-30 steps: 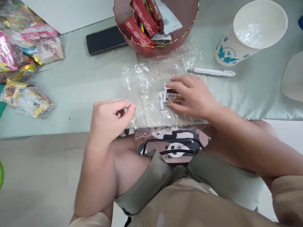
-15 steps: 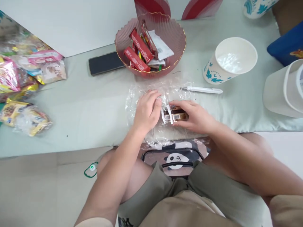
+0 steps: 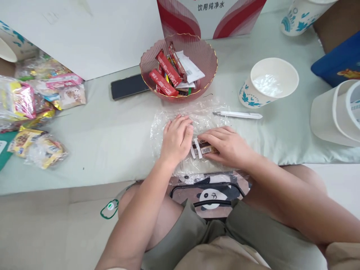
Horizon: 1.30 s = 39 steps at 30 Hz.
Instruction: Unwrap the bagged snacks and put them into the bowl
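Note:
A crinkled clear plastic bag (image 3: 161,129) lies spread on the cloth in front of me. My left hand (image 3: 177,141) rests on the bag with its fingers stretched out and flat. Just right of it, my right hand (image 3: 230,147) curves its thumb and fingers round small brown-and-gold snack packs (image 3: 207,149). White end strips and barcodes on the packs face my left hand; their other ends are hidden under my right palm. A white utility knife (image 3: 239,114) lies beyond my right hand.
Behind the bag stands a pink ribbed bowl (image 3: 204,84) of wrapped bars, beside a black phone (image 3: 128,88). Paper cup (image 3: 250,88) and white plastic container (image 3: 323,116) are to the right. Wrapped snacks (image 3: 42,150) pile up at left; a white box (image 3: 112,33) stands behind.
My right hand has shifted slightly left with the packs, closer to my left hand, and its fingers cover more of them. The camera view has tilted up a little.

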Motion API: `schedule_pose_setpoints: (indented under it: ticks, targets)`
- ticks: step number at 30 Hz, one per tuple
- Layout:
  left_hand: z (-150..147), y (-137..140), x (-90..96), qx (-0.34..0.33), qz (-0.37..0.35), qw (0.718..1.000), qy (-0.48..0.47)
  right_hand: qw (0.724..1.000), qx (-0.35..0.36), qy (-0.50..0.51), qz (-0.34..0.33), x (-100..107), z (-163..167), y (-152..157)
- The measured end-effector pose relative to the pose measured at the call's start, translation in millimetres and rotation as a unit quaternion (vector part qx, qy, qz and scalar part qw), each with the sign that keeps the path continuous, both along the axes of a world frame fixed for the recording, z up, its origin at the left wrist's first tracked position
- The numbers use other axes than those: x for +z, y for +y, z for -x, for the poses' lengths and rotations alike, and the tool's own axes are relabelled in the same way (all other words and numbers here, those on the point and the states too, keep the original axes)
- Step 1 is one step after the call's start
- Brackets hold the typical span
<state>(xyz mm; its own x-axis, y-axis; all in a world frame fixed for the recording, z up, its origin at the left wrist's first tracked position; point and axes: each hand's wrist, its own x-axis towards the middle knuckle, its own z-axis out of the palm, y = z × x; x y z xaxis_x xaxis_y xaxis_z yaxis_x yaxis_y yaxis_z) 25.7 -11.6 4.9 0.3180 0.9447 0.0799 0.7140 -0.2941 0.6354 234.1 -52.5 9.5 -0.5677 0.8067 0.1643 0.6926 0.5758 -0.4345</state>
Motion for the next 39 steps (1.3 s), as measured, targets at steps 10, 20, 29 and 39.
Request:
schedule_pose_setpoints:
  ticks: [10,20,29,39]
  targets:
    - [0.3,-1.7,6.8,-0.02,0.033,0.998,0.042,0.986,-0.06,0.142,0.067,11.3,-28.1,-8.0]
    - [-1.5,-6.0,11.7,-0.064,0.029,0.99,0.125,0.959,-0.232,0.154,-0.05,61.0,1.1,61.7]
    - [0.2,-2.8,10.0,-0.075,0.045,0.988,0.129,0.962,-0.235,0.111,-0.085,104.7,32.0,113.8]
    - [3.7,-6.2,12.0,-0.144,0.028,0.984,0.104,0.936,-0.343,0.004,-0.075,-8.7,-35.2,35.3]
